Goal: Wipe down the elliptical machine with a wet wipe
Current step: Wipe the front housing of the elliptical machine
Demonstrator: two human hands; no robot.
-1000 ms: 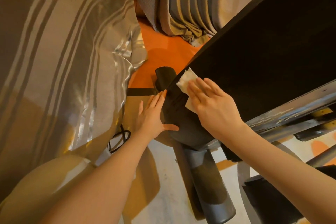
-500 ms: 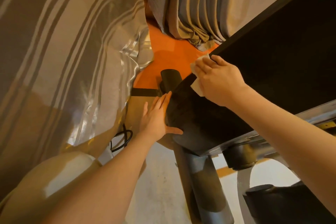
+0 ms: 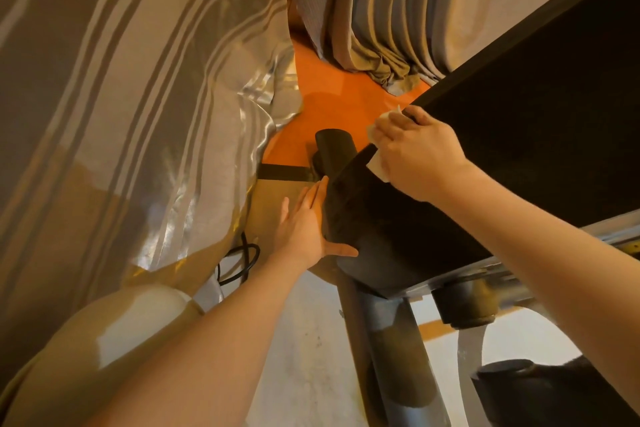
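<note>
While I watch the head feed, biggest thing in view is the striped curtain point(image 3: 121, 97) filling the left side, with a second pleated curtain point(image 3: 374, 10) bunched on the orange floor point(image 3: 332, 104) at top centre. Next is the elliptical machine point(image 3: 519, 149): black housing running from the upper right corner down to its rounded end near centre, grey support post point(image 3: 391, 340) below it. Left hand point(image 3: 304, 229) lies flat against the left edge of the housing's rounded end, fingers straight and together, thumb spread out onto the front face. Right hand point(image 3: 419, 146) sits on the housing's upper edge, fingers curled over the wet wipe point(image 3: 379, 166), pressing it to that edge; white bits of wipe poke out above and below the hand. Black cable point(image 3: 242, 260) loops on the floor by the left forearm.
</note>
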